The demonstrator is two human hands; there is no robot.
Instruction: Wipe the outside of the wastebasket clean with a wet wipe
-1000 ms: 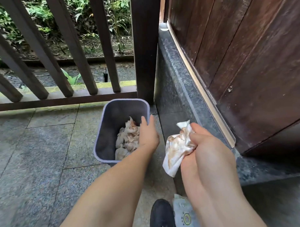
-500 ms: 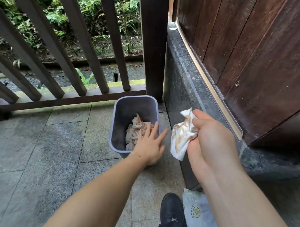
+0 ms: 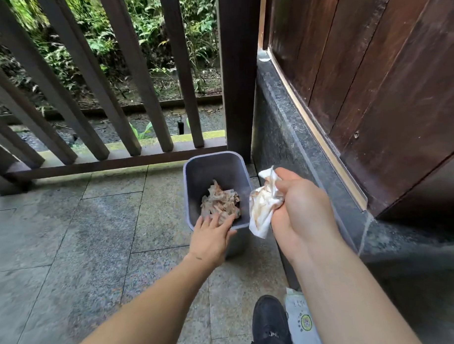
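Beyond both hands a dark wooden railing (image 3: 130, 98) closes off the stone floor (image 3: 68, 241), with green plants past its bars. A thick post (image 3: 236, 76) stands just beyond the bin, and to the right of the right hand a grey stone ledge (image 3: 294, 133) runs under a brown wooden door (image 3: 372, 76). Below the right forearm, near the bottom edge, lie a black shoe (image 3: 269, 322) and a white pack (image 3: 302, 321) with a green round mark, touching or just beside each other.

The bin (image 3: 213, 167), grey and upright on the floor, sits tight in the corner between railing, post and ledge, so its far and right sides are hemmed in. Inside it lies a heap of crumpled, brown-stained wipes (image 3: 219, 204).

The left hand (image 3: 210, 239) reaches over the bin's near rim with fingers spread and fairly straight, tips at the rim beside the heap; it holds nothing. The right hand (image 3: 302, 210) is just right of the bin, raised above the floor, fingers curled around a stained white wipe (image 3: 264, 204) that hangs down from the grip, close to the bin's right wall but apart from it
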